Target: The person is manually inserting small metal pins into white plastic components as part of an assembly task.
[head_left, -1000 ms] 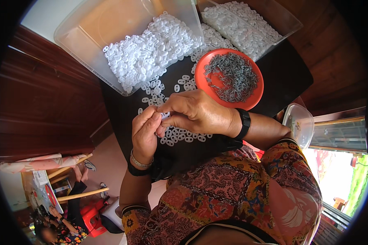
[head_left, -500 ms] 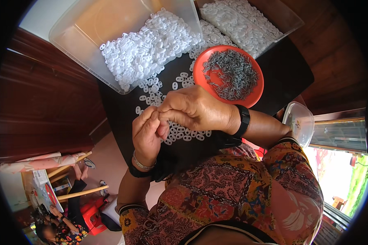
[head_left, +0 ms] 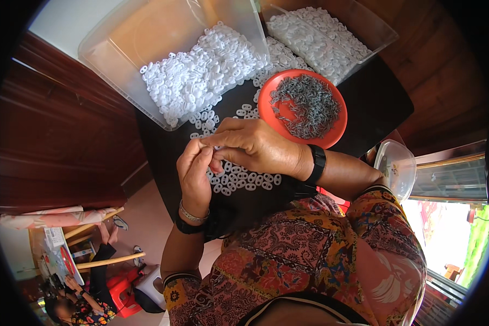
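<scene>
My left hand (head_left: pixel 194 176) and my right hand (head_left: pixel 255 144) meet above the black table (head_left: pixel 383 89), fingertips pinched together. Whatever sits between them is too small and covered to make out. Under and beside the hands lie many loose white oval plastic pieces (head_left: pixel 242 178), each with two holes. Just beyond my right hand is a round red plate (head_left: pixel 339 120) bearing a heap of short grey metal pins (head_left: pixel 312 103).
A clear plastic bin (head_left: pixel 122 57) at the far left spills white pieces (head_left: pixel 201 68) onto the table. Another clear container at the far right holds more white pieces (head_left: pixel 326 38). An empty-looking clear tub (head_left: pixel 399 168) is by my right elbow. Another person (head_left: pixel 84 304) sits at lower left.
My right hand's fingers have spread slightly and shifted at the pinch, while my left hand stays close against them. The view has tilted a little; the bins and plate have not visibly moved.
</scene>
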Available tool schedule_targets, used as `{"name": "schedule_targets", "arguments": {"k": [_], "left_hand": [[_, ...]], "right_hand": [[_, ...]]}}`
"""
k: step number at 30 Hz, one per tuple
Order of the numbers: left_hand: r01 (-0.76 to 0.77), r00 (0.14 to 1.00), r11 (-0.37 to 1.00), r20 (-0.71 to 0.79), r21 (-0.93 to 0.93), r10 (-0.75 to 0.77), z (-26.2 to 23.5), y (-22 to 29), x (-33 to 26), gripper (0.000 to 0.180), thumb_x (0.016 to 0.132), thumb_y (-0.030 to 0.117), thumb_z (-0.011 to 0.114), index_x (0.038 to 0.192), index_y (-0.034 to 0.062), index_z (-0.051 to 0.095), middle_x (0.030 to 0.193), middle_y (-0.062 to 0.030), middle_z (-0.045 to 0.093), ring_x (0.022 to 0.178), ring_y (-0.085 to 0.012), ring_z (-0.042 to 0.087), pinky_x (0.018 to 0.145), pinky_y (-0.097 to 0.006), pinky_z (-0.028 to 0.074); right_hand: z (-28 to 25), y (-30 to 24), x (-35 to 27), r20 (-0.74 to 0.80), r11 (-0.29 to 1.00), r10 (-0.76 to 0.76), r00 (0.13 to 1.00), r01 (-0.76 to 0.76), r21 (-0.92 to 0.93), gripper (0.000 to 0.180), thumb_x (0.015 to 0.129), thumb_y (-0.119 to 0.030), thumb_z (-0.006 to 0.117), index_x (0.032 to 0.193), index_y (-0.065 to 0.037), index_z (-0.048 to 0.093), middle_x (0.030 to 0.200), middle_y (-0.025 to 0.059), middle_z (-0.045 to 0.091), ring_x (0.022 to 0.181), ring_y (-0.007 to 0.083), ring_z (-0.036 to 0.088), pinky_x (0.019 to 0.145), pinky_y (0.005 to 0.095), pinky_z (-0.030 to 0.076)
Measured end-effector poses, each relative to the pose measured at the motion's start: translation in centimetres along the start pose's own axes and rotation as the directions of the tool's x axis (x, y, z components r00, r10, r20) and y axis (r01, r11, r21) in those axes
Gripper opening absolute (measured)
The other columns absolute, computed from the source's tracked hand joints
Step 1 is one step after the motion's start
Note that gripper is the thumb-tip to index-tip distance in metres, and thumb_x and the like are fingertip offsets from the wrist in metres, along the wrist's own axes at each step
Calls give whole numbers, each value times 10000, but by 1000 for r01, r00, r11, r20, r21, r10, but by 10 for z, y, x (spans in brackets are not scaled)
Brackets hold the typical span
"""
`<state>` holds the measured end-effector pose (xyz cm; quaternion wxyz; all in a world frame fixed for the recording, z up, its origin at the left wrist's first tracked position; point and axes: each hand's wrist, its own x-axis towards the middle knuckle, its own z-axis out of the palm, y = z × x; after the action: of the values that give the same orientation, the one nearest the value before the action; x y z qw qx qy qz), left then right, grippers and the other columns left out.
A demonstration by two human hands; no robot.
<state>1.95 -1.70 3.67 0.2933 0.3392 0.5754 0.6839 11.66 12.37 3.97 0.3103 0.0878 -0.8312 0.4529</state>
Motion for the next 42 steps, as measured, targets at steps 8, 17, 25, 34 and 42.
{"name": "schedule_targets", "arguments": {"k": [8,17,25,34,42], "left_hand": [[14,999,1000,29,2,-14,-4,-4,1,187,942,154,456,833,15,519,670,-5,477,589,-69,451,545,-203,366],[25,999,999,28,24,-26,-5,-4,2,157,931,164,493,859,26,519,677,15,491,586,-45,448,526,-194,367],[30,992,985,112,170,-50,-4,2,2,155,929,174,494,875,29,512,687,16,501,561,-40,418,510,-195,344],[125,987,990,90,66,-131,-13,-5,7,219,946,219,458,928,17,542,662,13,454,533,-67,414,500,-193,332],[131,989,980,89,-148,-118,-12,-2,7,199,937,183,448,872,11,524,644,-19,497,557,-83,453,537,-213,366]], "right_hand": [[0,3,3,-40,998,34,999,-32,48,339,744,-40,707,1079,-39,654,949,148,684,818,295,679,710,343,540],[-11,-3,8,332,795,396,856,-500,342,426,833,-64,677,1248,-70,583,884,88,700,804,132,679,678,267,534],[-1,-1,3,283,856,401,871,-467,224,590,820,-62,696,1361,-96,464,857,88,694,748,110,670,671,246,526],[3,5,2,-16,989,30,999,-28,142,205,788,-62,704,965,-18,610,823,102,670,742,248,685,643,316,532],[-2,6,1,-39,998,35,999,-37,-44,286,772,-76,738,1027,-58,610,888,87,676,794,256,681,664,314,534]]}}
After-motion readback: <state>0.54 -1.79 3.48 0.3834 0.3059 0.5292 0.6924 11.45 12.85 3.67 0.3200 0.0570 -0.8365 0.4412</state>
